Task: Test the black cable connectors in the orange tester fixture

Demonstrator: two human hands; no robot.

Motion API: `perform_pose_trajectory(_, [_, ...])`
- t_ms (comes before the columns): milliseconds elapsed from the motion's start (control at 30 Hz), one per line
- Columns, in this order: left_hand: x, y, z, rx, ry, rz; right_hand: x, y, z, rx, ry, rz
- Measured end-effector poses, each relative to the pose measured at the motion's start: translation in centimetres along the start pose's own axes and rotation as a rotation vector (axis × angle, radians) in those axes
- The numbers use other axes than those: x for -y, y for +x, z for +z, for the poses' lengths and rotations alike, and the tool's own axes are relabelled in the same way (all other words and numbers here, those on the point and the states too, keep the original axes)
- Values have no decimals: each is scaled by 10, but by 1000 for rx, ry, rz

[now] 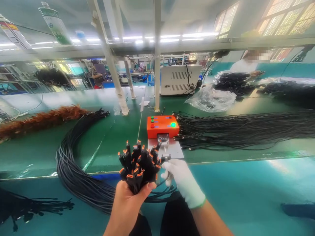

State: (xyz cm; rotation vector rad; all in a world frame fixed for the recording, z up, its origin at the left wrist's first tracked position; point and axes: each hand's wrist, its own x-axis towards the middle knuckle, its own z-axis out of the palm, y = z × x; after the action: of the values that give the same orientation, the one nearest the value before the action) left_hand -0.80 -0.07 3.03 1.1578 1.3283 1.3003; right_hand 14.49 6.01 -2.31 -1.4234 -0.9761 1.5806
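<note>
- Clearly, the left hand [130, 200], bare, has its grip closed round a thick bundle of cable plugs [141, 165], orange-rimmed ends fanning up toward twelve o'clock.
- Below that grip the cables [72, 165] sweep out past nine o'clock, then curve up onto the green table [128, 126], ending near eleven.
- The right hand [185, 182], in a white glove, has thumb and fingers curled narrowly by the small metal holder [165, 149]; whether they pinch a plug I cannot tell.
- The key relation: the holder lies at eleven o'clock from the right hand, at one from the left; the right is nearer. Its long axis runs twelve to six, toward the orange box [157, 131].
- A green light [173, 125] glows on the box; more black cables [241, 131] stretch toward three o'clock.
</note>
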Motion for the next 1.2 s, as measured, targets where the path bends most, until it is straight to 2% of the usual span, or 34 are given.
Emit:
perform_pose_trajectory(333, [4,4,0,55,-47,-54,-3,11,1,0,37,6])
perform_pose_trajectory(500, [7,1,-3,36,-108,-67,-1,13,2,18,25,17])
perform_pose_trajectory(600, [3,0,-6,87,-166,-55,-1,8,0,67,0,-4])
perform_pose_trajectory(633, [1,1,-7,120,-174,-53,-2,4,-1,74,-77,-5])
perform_pose_trajectory(700, [-1,3,-10,180,-173,-51,-2,-8,-7,11,-344,4])
perform_pose_trajectory(733, [-2,5,-12,204,-169,-49,-1,-16,-11,-70,-504,2])
perform_pose_trajectory(800, [-4,7,-14,248,-164,-55,5,-33,-16,-313,-755,-77])
perform_pose_trajectory(833, [-5,8,-14,261,-157,-59,10,-41,-17,-420,-797,-171])
perform_pose_trajectory(867, [-6,9,-14,273,-143,-62,15,-50,-16,-473,-776,-286])
perform_pose_trajectory(900, [-7,9,-14,285,-126,-65,21,-58,-13,-469,-716,-400])
perform_pose_trajectory(933, [-8,8,-14,298,-107,-67,26,-65,-8,-390,-611,-489])
perform_pose_trajectory(967, [-9,8,-13,309,-86,-66,31,-70,-2,-253,-477,-537])
perform_pose_trajectory(1033, [-10,7,-12,319,-55,-56,35,-77,13,1,-237,-536])
perform_pose_trajectory(1067, [-10,7,-12,313,-47,-46,35,-77,20,40,-151,-510])
perform_pose_trajectory(1100, [-9,7,-12,298,-42,-36,32,-76,26,7,-78,-484])
perform_pose_trajectory(1200, [-6,8,-14,250,-55,-19,13,-67,35,-265,54,-441])
